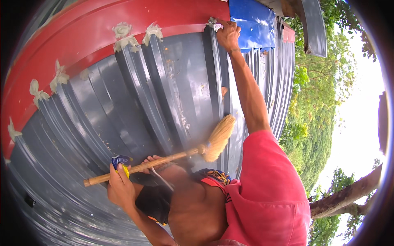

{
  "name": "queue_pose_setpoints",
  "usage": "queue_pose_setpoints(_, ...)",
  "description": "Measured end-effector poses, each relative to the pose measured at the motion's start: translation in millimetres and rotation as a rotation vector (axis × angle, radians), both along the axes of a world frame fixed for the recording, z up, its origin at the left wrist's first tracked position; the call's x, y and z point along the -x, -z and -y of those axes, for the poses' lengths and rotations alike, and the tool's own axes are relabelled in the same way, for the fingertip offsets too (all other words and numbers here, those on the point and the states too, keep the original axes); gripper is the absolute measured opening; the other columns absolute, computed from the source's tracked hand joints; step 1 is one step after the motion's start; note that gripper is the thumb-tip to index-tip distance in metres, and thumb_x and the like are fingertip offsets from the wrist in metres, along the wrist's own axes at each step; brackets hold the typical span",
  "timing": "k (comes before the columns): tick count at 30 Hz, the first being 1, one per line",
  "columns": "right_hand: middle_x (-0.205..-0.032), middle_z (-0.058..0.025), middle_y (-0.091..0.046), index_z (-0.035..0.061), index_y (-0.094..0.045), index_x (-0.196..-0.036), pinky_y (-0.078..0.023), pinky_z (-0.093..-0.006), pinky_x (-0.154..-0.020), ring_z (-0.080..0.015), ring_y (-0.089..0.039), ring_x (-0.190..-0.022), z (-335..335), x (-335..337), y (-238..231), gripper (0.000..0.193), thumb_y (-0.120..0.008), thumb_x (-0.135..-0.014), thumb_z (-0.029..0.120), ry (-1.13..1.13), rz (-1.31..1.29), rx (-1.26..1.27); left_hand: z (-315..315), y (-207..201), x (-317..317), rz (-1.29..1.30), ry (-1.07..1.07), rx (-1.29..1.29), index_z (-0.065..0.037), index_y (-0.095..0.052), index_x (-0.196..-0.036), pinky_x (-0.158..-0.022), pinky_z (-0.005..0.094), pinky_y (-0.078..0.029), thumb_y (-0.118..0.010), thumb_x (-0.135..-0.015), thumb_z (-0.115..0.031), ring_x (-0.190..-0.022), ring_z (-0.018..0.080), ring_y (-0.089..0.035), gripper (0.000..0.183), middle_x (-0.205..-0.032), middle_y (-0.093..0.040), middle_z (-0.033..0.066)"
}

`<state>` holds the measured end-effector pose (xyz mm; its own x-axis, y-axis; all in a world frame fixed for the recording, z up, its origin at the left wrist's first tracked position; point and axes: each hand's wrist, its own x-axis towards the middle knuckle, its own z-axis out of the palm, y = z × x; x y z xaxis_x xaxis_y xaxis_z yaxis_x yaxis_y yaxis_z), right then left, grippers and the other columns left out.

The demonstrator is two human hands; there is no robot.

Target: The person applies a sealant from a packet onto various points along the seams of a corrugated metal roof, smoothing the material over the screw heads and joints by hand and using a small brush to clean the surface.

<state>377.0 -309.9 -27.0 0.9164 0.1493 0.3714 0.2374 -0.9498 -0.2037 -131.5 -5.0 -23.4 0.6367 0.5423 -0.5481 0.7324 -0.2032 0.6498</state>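
Observation:
My left hand [120, 183] is closed around a small crumpled blue-and-yellow packet [120, 160]. The wooden handle of a straw broom [219, 139] passes right by this hand; the broom slants across the roof near my foot. High up, my right hand [228, 34] has its bent fingers pressed at the end of a roof rib [214, 61], under the edge of the red ridge cap [176, 16]. Whitish-grey sealant [212, 22] shows at those fingertips, and whether they pinch something is hidden. Similar dabs of sealant [122, 35] sit where other ribs meet the cap.
Grey ribbed metal roofing [184, 74] spreads under me. A blue metal sheet [252, 24] adjoins the red cap. My bare leg [197, 209] and a pink sleeve [271, 172] fill the lower middle. To the right are a tree trunk [349, 192] and green foliage [312, 123].

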Motion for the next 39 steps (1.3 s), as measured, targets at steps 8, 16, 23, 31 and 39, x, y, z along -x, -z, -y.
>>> queue_pose_setpoints(8, -0.139, -0.0194, -0.052, 0.031, -0.068, -0.139, -0.033, -0.053, -0.115, -0.0442, -0.041, -0.13, -8, 0, 7, 0.058, -0.055, -0.085, 0.012, 0.02, -0.08, -0.032, 0, 3, 0, 0.091, -0.019, 0.052, 0.006, -0.059, -0.12, -0.082, 0.0381, -0.055, -0.046, -0.113, -0.025, -0.093, 0.0277, -0.075, 0.035, -0.099, -0.072, 0.0191)
queue_pose_setpoints(16, -0.13, -0.017, -0.054, 0.0269, -0.066, -0.139, -0.036, -0.0526, -0.106, -0.0406, -0.045, -0.122, -18, 21, 10, 0.062, -0.058, -0.083, 0.004, -0.15, 0.159, 0.199, -1, 5, 1, 0.114, -0.028, 0.089, 0.006, -0.059, -0.117, -0.082, 0.0382, -0.055, -0.046, -0.113, -0.027, -0.092, 0.0279, -0.074, 0.035, -0.099, -0.072, 0.0194)
queue_pose_setpoints(23, -0.127, -0.0146, -0.057, 0.0271, -0.062, -0.142, -0.037, -0.053, -0.102, -0.0373, -0.049, -0.118, -18, 30, 14, 0.064, -0.057, -0.084, 0.001, -0.221, 0.359, 0.432, 0, 7, 2, 0.139, -0.024, 0.11, 0.004, -0.059, -0.115, -0.082, 0.0388, -0.054, -0.046, -0.113, -0.027, -0.093, 0.0284, -0.074, 0.034, -0.099, -0.073, 0.0192)
queue_pose_setpoints(31, -0.123, -0.0144, -0.055, 0.0292, -0.067, -0.137, -0.035, -0.0511, -0.105, -0.0376, -0.047, -0.116, -4, 12, 13, 0.061, -0.061, -0.081, 0.005, -0.142, 0.297, 0.325, -1, 8, 5, 0.112, -0.012, 0.079, 0.003, -0.06, -0.114, -0.082, 0.0389, -0.054, -0.046, -0.112, -0.027, -0.093, 0.0289, -0.074, 0.034, -0.098, -0.074, 0.0184)
queue_pose_setpoints(39, -0.133, -0.0213, -0.045, 0.0254, -0.062, -0.144, -0.031, -0.0553, -0.107, -0.0431, -0.04, -0.12, -11, 25, 28, 0.07, -0.058, -0.078, 0.004, 0.001, 0.049, 0.054, -1, 2, 3, 0.042, 0.027, 0.022, 0.0, -0.062, -0.115, -0.08, 0.0383, -0.053, -0.045, -0.112, -0.03, -0.092, 0.0286, -0.074, 0.035, -0.098, -0.077, 0.0154)
